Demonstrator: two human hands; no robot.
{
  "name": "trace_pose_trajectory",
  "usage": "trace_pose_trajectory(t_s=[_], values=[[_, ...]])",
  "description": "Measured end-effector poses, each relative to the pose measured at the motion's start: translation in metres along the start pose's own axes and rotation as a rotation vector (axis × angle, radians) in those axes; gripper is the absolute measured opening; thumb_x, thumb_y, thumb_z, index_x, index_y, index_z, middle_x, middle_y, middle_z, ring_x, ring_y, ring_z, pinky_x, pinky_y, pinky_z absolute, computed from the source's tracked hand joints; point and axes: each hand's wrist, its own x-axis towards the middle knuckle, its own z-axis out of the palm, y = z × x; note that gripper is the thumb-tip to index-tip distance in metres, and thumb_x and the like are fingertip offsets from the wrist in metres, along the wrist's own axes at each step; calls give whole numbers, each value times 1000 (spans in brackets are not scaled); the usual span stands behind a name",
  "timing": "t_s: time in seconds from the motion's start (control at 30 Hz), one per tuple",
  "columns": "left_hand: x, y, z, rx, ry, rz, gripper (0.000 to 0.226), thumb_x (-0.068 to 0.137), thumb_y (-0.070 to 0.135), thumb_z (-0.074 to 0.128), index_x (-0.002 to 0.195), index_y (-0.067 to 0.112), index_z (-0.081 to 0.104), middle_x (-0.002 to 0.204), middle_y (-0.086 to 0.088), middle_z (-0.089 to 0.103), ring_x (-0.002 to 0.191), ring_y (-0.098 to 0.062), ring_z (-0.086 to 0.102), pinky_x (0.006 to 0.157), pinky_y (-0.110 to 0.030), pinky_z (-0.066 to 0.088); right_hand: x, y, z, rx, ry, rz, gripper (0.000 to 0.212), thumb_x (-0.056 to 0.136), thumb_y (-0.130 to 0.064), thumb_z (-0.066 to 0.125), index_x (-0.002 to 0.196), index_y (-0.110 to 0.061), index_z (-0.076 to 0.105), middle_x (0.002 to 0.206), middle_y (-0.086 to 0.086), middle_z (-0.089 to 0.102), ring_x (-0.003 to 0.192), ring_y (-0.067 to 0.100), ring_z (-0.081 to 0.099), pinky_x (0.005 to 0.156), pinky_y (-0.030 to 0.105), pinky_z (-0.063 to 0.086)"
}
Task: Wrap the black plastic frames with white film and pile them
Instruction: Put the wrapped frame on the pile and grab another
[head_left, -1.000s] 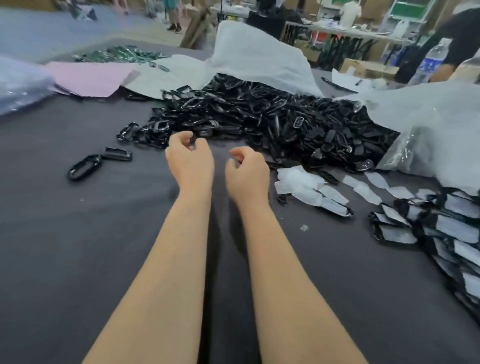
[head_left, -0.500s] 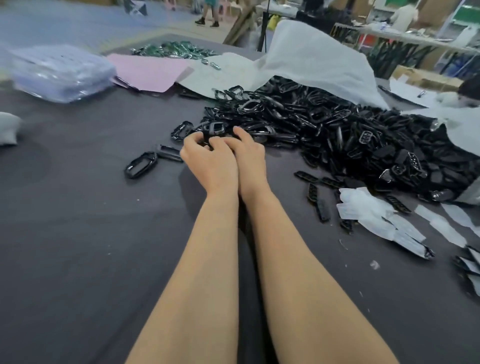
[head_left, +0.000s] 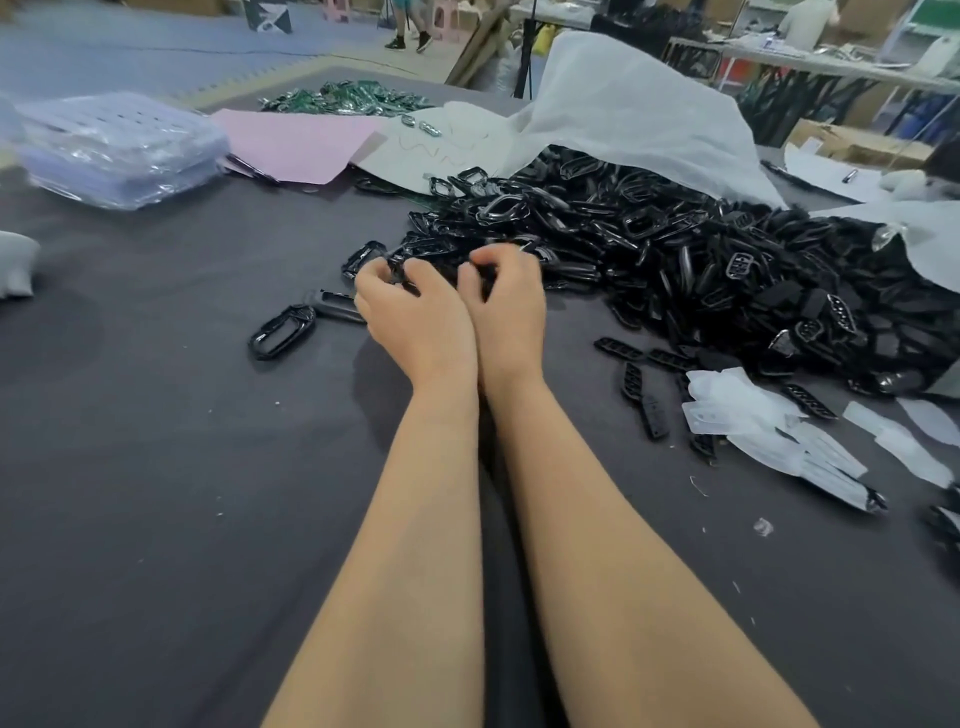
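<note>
Two hands meet at the near left edge of the heap of black frames (head_left: 675, 249). The left hand (head_left: 415, 312) pinches a frame (head_left: 396, 270). The right hand (head_left: 506, 301) is curled; I cannot tell if it holds anything. White film pieces (head_left: 753, 421) lie right and nearer, closer to the right hand.

Frames (head_left: 649, 244): glossy black plastic; table (head_left: 130, 467): matt grey cloth; film (head_left: 753, 421): translucent white, smooth; upper-left packet (head_left: 119, 150): shiny clear plastic.

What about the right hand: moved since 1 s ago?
Yes. The right hand went forward and left, away from the film pieces, to the near edge of the frame pile, fingers curled into it.
</note>
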Motion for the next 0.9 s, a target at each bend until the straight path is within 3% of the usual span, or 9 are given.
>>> trace_pose_trajectory(t_s=[0.07, 0.13, 0.2, 0.3, 0.37, 0.5, 0.57, 0.7, 0.9], values=[[-4, 1, 4, 48, -67, 30, 37, 98, 21, 46, 132, 8, 44, 133, -8, 49, 117, -22, 51, 100, -28, 39, -4, -6, -18, 230, 155, 96, 6, 92, -6, 54, 94, -10, 50, 88, 2, 56, 84, 16, 58, 88, 40, 47], [-9, 2, 8, 130, -167, 56, 35, 98, 25, 46, 128, 6, 50, 125, -8, 57, 111, -21, 56, 90, -17, 39, -1, -4, -34, 332, 184, 196, 14, 92, -2, 53, 92, -12, 44, 78, -5, 51, 69, 3, 60, 86, 42, 51], [-18, 3, 13, 163, -293, 75, 30, 100, 29, 43, 103, 6, 62, 107, -14, 66, 104, -30, 61, 93, -29, 48, 1, 1, -51, 360, 180, 244, 21, 91, 0, 55, 88, -18, 44, 80, -4, 54, 78, 11, 65, 88, 45, 52], [-40, 4, 18, 109, -389, 78, 38, 102, 36, 40, 75, 16, 57, 84, -9, 70, 87, -31, 68, 82, -46, 56, -4, 12, -74, 241, 198, 262, 15, 88, -3, 59, 89, -15, 50, 83, 0, 57, 94, 30, 64, 90, 48, 51], [-54, 1, 22, 125, -441, 86, 31, 100, 36, 45, 80, 16, 58, 85, -8, 71, 82, -28, 70, 80, -45, 57, -9, 16, -85, 204, 203, 272, 10, 88, -5, 60, 92, -12, 54, 89, 6, 62, 94, 32, 65, 90, 47, 51], [-63, -5, 24, 36, -405, 21, 15, 98, 10, 48, 88, 10, 59, 81, -6, 67, 63, -10, 68, 70, -30, 58, -16, 27, -114, 66, 232, 209, 9, 92, -13, 54, 100, -13, 59, 91, 2, 67, 91, 21, 64, 88, 35, 49], [-62, -4, 21, -70, -329, -67, 14, 99, 8, 46, 89, 8, 57, 77, -2, 65, 56, -5, 64, 61, -22, 53, -16, 35, -125, -155, 182, 181, 24, 95, -14, 48, 117, -12, 59, 99, 1, 67, 102, 23, 59, 89, 30, 43], [-68, 0, 22, -253, -274, -209, 19, 99, 7, 45, 84, 15, 51, 78, -2, 63, 55, -5, 62, 53, -18, 50, -16, 44, -115, -735, -119, 266, 34, 96, -25, 49, 128, -19, 56, 132, 6, 53, 126, 28, 43, 104, 38, 31], [-83, -1, 22, -294, -275, -243, 11, 99, 6, 44, 95, 9, 53, 78, -1, 63, 60, -6, 63, 55, -18, 50, -26, 43, -110, -683, -13, 213, 29, 93, -17, 46, 118, -21, 61, 121, 3, 61, 121, 27, 45, 100, 39, 28]])
